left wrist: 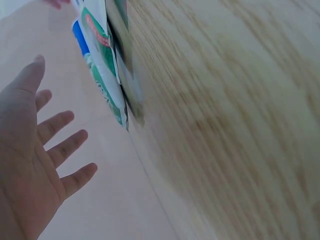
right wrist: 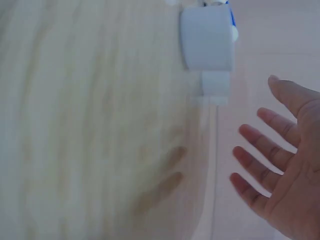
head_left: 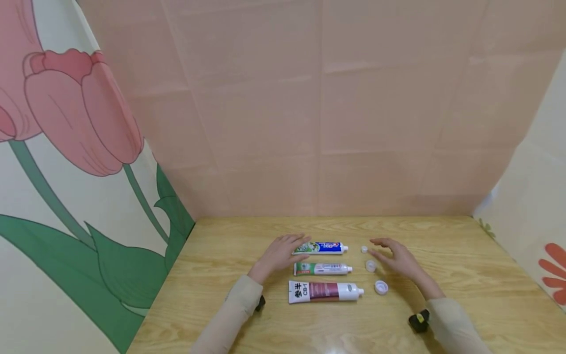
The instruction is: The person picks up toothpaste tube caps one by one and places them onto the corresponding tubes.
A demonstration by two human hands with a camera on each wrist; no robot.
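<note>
Three toothpaste tubes lie in a column on the table, nozzles pointing right: a blue and green one (head_left: 329,247) at the back, a smaller green and white one (head_left: 325,269) in the middle, and a maroon and white one (head_left: 325,291) in front. To the right of each nozzle stands a white cap: small (head_left: 364,249), medium (head_left: 370,266) and large (head_left: 381,287). My left hand (head_left: 280,253), fingers spread, hovers by the flat end of the back tube. Fingers apart and holding nothing, my right hand (head_left: 401,259) is just right of the small cap.
The wooden table (head_left: 212,275) meets a creased pink sheet (head_left: 318,123) at its back edge. On the left stands a wall panel with tulips (head_left: 84,113); a pale panel with a red flower (head_left: 554,270) borders the right. A dark wrist device (head_left: 419,320) sits by the right sleeve.
</note>
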